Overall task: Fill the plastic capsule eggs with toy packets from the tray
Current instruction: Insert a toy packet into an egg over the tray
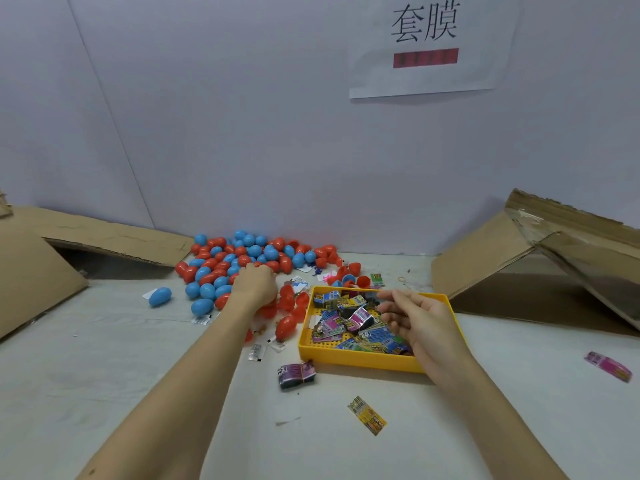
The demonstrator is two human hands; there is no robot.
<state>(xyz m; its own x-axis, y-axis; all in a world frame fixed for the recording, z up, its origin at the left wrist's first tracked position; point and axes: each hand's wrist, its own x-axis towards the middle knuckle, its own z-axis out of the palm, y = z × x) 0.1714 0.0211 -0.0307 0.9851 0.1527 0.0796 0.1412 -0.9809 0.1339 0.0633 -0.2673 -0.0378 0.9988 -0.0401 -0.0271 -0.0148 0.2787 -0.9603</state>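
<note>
My left hand (254, 284) buried in the egg pile (239, 261), fingers hidden, grip unclear, my right hand (415, 318) loosely spread, blurred, above packets (349, 320) in yellow tray (360, 358)

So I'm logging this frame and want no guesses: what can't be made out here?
Head view only:
- Whether the left hand grips an egg: its back hides the fingers at the egg pile.
- Whether the right hand pinches a packet over the yellow tray: blurred.
- Packet print: too small.
- Red bar on the wall sign: blurred.

Eggs (242, 258) left of packet tray (360, 358)
</note>
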